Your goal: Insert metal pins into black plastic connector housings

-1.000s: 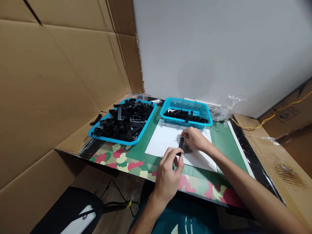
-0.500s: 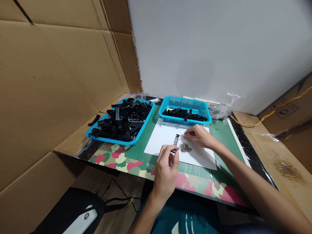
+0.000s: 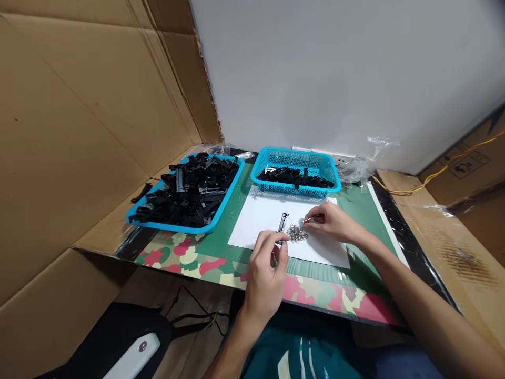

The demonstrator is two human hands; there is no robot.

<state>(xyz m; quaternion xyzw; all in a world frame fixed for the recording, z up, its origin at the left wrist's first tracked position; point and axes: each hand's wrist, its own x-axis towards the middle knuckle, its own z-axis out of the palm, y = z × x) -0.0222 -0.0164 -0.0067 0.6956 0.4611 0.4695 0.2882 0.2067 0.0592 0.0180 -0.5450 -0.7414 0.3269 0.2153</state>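
Observation:
Between the thumb and fingers of my left hand (image 3: 268, 263) is the lower end of a narrow black plastic part (image 3: 282, 223), which points away from me over a white sheet (image 3: 245, 226). A small pile of tiny silvery metal pieces (image 3: 297, 233) lies on the sheet just right of that part. My right hand (image 3: 327, 220) is pinched on thin metal tweezers (image 3: 311, 218), their tip above and right of the pile. Whether the tip holds a piece is too small to tell.
A blue tray (image 3: 226, 202) heaped with black parts stands at the left. Behind the sheet is a blue basket (image 3: 335, 181) with more black parts. Clear plastic bags (image 3: 355, 169) lie at the back right. Cardboard (image 3: 98, 105) rises on the left, with a pale wall behind.
The tweezers in my right hand have moved away from the black part, to the right of the pile. My left hand still grips the part. The view has shifted slightly.

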